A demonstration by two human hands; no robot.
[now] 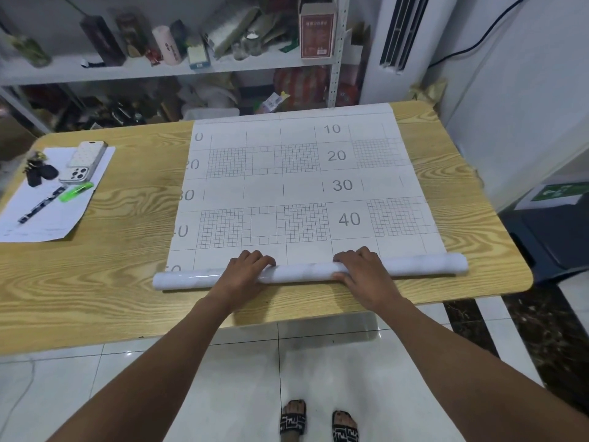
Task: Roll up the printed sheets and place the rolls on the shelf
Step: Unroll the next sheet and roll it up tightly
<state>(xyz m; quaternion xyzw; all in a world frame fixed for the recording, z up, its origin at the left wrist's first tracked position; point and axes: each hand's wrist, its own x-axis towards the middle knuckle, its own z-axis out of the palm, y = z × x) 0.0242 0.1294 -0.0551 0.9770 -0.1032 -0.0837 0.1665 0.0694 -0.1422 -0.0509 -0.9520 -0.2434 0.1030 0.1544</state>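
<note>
Roll (302,272) of the printed sheet (287,186) lay on the table (111,266), our left hand (247,270) and right hand (363,271) each curled over it.

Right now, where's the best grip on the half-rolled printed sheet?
Grip the roll mid-span from its near side, two hands apart, like the left hand and right hand: it's long, lies crosswise, and its far side feeds the flat sheet.
</note>
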